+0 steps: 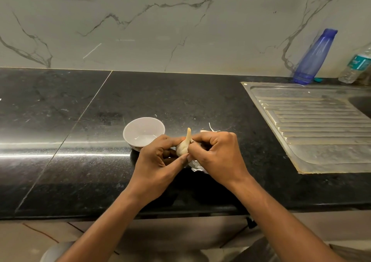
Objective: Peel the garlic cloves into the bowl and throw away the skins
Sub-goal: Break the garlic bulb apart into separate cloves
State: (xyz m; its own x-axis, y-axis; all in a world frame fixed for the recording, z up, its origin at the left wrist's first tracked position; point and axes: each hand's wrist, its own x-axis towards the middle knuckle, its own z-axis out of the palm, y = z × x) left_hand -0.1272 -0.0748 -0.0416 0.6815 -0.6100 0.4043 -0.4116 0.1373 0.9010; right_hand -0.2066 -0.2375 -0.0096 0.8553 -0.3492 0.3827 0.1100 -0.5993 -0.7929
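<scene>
- Black polished stone is carrying everything here: the surface (80, 121) is gleaming under a streak of light on my left.
- Both my hands are meeting just above it, right of the bowl (128, 128), with the garlic (183, 146) caught between them.
- My left hand (158, 157) is curling round the garlic from the left, its thumb reaching across underneath and its fingertips pressing the near side.
- My right hand (217, 155) is pinching the garlic from the right, fingers bent tight against it (the fingertips themselves are hiding behind my knuckles).
- A pale yellowish stalk is poking up out of the garlic, pointing away from me.
- White and round, the bowl is sitting on the surface just beside my left hand, whose knuckles are covering part of its near rim.
- Papery white skins (195, 166) are lying on the surface under my right hand, and a few more scraps are showing just beyond it.
- Off to the right a steel draining board (313, 125) is lying set into the surface, with a blue bottle (315, 57) and a clear bottle (357, 65) standing behind it against the marbled wall (140, 21).
</scene>
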